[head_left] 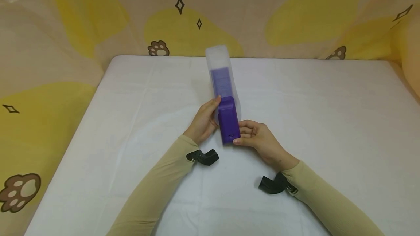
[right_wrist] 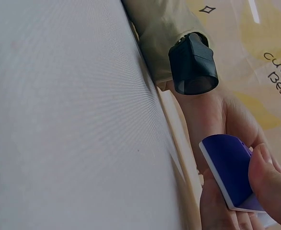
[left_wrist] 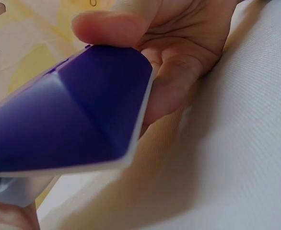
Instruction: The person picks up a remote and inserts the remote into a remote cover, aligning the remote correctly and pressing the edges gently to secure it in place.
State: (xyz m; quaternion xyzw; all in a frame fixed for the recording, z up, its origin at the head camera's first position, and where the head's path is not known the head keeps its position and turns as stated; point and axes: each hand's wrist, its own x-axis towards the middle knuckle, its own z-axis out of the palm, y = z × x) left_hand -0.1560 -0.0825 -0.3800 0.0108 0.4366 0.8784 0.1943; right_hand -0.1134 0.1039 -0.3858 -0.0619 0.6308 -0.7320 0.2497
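Observation:
In the head view a long purple device (head_left: 229, 121) with a small port near its lower end lies against a translucent case (head_left: 217, 55). The case points away from me, and a paler purple strip shows through it. My left hand (head_left: 206, 120) grips the case and device from the left, thumb along the edge, other fingers hidden underneath. At the near end my right hand (head_left: 257, 136) pinches the purple part, thumb on its corner and fingers at its right side. A white underside edges the purple device (left_wrist: 78, 110) in the left wrist view.
A white-covered table (head_left: 131, 94) spreads around the hands. Behind it hangs a yellow and beige patterned cloth (head_left: 295, 14). Each wrist carries a black camera mount, one on the left wrist (head_left: 206, 157) and one on the right wrist (head_left: 272, 185).

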